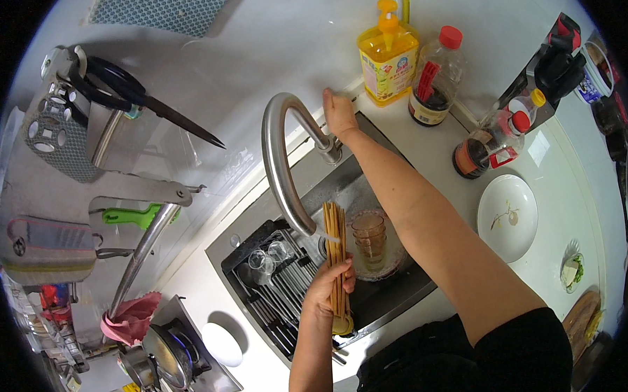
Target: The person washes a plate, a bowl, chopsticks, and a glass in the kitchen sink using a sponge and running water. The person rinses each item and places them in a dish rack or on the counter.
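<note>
My left hand (328, 284) is closed around a bundle of wooden chopsticks (335, 226), held upright in the picture over the sink (402, 292). A thin stream of water (326, 237) runs from the spout of the steel gooseneck tap (278, 161) onto their upper part. My right hand (340, 113) is curled at the tap's base, where the lever is mostly hidden by it. Right of the chopsticks, a stack of brownish drinking glasses (370, 241) stands in a clear bowl (393, 268) in the sink. Below my left hand shows a yellowish object (342, 326), partly covered.
A drain rack (276, 297) with small clear glasses (277, 251) fills the sink's left side. Behind stand a yellow soap dispenser (389, 61) and a red-capped bottle (437, 80). A white plate (507, 219) lies right. Scissors (157, 105) hang left; a pan (168, 354) sits on a lit burner.
</note>
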Demonstrator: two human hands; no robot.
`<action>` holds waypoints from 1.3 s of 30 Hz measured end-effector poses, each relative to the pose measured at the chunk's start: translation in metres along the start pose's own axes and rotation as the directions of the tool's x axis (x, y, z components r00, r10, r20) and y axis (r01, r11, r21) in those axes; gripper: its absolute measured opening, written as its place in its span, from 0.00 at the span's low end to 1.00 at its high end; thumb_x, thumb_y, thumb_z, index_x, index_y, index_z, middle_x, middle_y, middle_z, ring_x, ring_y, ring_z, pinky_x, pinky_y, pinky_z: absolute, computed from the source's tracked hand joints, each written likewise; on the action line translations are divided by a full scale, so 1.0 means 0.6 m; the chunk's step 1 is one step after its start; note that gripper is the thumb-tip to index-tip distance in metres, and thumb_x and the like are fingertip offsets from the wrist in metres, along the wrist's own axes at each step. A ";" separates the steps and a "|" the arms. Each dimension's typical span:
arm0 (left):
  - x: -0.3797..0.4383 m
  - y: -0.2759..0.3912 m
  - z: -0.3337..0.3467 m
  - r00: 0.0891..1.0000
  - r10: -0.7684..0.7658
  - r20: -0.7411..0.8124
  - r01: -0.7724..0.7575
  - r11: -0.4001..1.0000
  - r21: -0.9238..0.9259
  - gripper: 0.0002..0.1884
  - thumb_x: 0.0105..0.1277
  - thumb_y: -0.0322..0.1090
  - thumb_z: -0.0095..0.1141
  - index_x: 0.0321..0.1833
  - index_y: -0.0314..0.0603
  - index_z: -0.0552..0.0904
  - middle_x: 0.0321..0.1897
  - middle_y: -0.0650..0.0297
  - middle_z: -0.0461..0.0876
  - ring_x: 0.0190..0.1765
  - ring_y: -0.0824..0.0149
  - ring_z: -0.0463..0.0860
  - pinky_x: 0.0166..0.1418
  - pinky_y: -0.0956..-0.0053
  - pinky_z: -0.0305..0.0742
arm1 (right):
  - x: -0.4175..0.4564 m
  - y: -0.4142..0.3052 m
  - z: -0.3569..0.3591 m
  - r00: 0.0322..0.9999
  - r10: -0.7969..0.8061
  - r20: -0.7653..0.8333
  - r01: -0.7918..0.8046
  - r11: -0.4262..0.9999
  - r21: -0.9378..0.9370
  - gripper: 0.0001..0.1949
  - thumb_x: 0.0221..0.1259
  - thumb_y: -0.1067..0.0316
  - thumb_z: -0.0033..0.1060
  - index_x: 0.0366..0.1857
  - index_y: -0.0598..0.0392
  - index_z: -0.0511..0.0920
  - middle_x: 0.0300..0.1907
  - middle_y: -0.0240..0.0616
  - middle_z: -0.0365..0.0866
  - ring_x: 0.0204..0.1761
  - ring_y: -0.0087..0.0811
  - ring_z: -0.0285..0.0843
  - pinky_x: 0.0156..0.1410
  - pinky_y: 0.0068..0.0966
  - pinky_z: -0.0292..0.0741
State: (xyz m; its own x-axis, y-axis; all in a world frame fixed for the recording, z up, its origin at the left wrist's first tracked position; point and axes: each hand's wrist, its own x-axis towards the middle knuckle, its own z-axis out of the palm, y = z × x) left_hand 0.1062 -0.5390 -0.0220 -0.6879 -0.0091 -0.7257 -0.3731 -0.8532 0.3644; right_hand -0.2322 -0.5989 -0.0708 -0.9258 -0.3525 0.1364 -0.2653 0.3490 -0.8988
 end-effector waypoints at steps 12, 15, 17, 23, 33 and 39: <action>0.000 0.006 0.009 0.999 0.025 0.032 -0.024 1.000 -0.014 0.14 0.63 0.31 0.60 0.49 0.37 0.72 0.23 0.64 0.71 0.19 0.70 0.71 0.21 0.77 0.65 | 0.004 0.009 0.003 1.000 0.006 0.026 -0.006 1.000 0.025 0.31 0.73 0.48 0.29 0.28 0.66 0.79 0.34 0.62 0.78 0.42 0.64 0.75 0.50 0.51 0.71; -0.003 0.004 0.007 0.997 0.058 0.054 -0.060 0.998 0.036 0.16 0.63 0.30 0.59 0.51 0.36 0.72 0.23 0.64 0.71 0.19 0.70 0.71 0.21 0.77 0.65 | 0.004 0.007 -0.002 0.998 -0.019 0.052 0.019 1.000 -0.004 0.29 0.72 0.47 0.33 0.31 0.65 0.79 0.35 0.61 0.79 0.43 0.62 0.76 0.50 0.49 0.72; -0.006 0.000 0.007 0.992 0.092 0.082 -0.100 0.990 0.103 0.18 0.63 0.29 0.59 0.54 0.35 0.71 0.24 0.64 0.71 0.19 0.70 0.71 0.21 0.77 0.65 | 0.003 0.013 -0.013 0.999 -0.009 0.050 0.006 0.999 0.046 0.25 0.71 0.49 0.40 0.36 0.64 0.79 0.37 0.58 0.81 0.44 0.58 0.78 0.51 0.46 0.73; -0.025 -0.034 -0.003 0.935 0.351 0.056 -0.356 0.917 0.179 0.22 0.61 0.24 0.59 0.58 0.37 0.70 0.25 0.65 0.72 0.22 0.71 0.72 0.22 0.77 0.66 | -0.132 -0.009 -0.058 0.960 -0.013 -0.279 0.145 0.877 0.458 0.20 0.68 0.57 0.56 0.55 0.59 0.70 0.48 0.41 0.73 0.52 0.36 0.73 0.59 0.33 0.70; 0.009 -0.091 -0.004 0.958 0.275 0.081 -0.279 0.959 0.042 0.12 0.60 0.30 0.59 0.45 0.41 0.72 0.17 0.62 0.70 0.18 0.63 0.72 0.21 0.72 0.67 | -0.348 -0.075 -0.058 0.476 0.025 0.879 -0.875 0.115 0.470 0.16 0.70 0.57 0.53 0.55 0.55 0.74 0.26 0.27 0.69 0.21 0.17 0.64 0.24 0.19 0.62; 0.021 -0.064 0.058 0.420 0.870 -0.259 -0.119 0.336 0.934 0.18 0.57 0.31 0.61 0.46 0.38 0.69 0.31 0.38 0.80 0.38 0.36 0.79 0.39 0.49 0.75 | -0.355 -0.136 -0.058 0.901 0.208 0.381 -0.387 0.782 0.488 0.16 0.67 0.57 0.59 0.49 0.57 0.73 0.26 0.33 0.75 0.18 0.21 0.72 0.21 0.20 0.69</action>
State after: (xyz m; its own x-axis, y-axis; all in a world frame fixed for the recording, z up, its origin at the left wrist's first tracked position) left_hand 0.0900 -0.4879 -0.0248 -0.4524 -0.8808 -0.1393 -0.6254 0.2020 0.7537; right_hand -0.0225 -0.5220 -0.0118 -0.7870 -0.5755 -0.2225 0.2819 -0.0145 -0.9593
